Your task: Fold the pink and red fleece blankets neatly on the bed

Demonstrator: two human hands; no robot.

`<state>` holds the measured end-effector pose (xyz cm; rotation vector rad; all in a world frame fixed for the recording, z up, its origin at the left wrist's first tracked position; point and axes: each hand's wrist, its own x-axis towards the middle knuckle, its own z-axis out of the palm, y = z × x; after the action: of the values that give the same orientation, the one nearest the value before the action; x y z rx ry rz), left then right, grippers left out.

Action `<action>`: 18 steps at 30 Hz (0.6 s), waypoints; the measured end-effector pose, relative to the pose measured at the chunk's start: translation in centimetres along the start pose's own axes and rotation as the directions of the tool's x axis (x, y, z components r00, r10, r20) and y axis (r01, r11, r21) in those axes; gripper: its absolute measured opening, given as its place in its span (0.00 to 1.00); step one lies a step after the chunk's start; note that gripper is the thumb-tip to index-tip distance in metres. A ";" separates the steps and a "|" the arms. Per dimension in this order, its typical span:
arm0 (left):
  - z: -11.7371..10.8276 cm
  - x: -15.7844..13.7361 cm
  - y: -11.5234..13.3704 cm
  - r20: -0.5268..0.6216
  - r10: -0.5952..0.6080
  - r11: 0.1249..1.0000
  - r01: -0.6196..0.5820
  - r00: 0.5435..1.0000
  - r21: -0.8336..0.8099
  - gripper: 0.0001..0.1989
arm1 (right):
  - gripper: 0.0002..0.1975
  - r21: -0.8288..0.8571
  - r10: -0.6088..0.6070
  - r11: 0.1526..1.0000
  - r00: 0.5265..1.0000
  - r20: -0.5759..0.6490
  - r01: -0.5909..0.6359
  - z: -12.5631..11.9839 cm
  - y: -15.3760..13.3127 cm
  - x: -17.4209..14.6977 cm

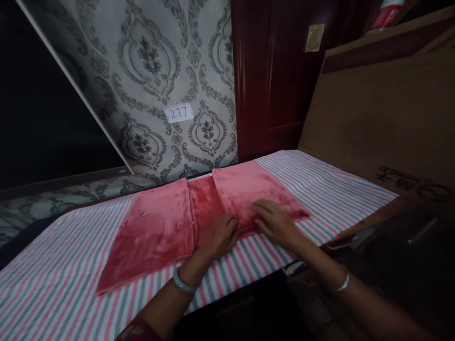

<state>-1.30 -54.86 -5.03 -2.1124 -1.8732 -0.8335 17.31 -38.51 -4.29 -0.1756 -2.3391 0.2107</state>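
A pink plush cloth lies on the striped bedding, its left and right sides folded inward. Between the two folded panels shows a darker red strip. My left hand, with a bracelet at the wrist, is at the inner edge of the right panel; its fingers are bent and closed on that edge. My right hand rests palm down on the front part of the right panel, fingers stretched over the plush. The fabric under both palms is hidden.
Pink, grey and white striped bedding covers the surface. A large cardboard box leans at the right, and a dark screen stands at the left. Behind are patterned wallpaper with a paper label and a dark red door.
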 end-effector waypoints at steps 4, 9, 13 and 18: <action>-0.1 -0.2 0.0 -0.026 -0.094 0.967 0.085 0.995 -0.242 0.08 | 0.23 0.077 -0.021 0.997 0.983 0.181 0.007 3.3 -2.0 0.6; -2.1 0.7 -1.4 0.117 -0.580 0.551 0.494 0.806 -0.673 0.07 | 0.24 0.082 0.037 0.995 0.969 0.245 -0.059 4.6 -1.4 -0.4; -4.1 3.3 -4.1 0.432 -0.696 0.020 0.618 0.573 -0.786 0.20 | 0.27 0.138 0.076 0.985 0.978 0.196 -0.105 4.8 -1.2 -0.6; -3.0 7.3 -7.6 0.546 -0.712 -0.149 0.664 0.441 -0.732 0.22 | 0.24 0.114 0.135 0.982 0.978 0.157 -0.154 5.2 -1.9 -0.3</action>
<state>-9.11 -48.82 -0.32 -0.8230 -2.9235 -2.7468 13.68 -40.91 -7.76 -0.2768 -2.4535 0.4562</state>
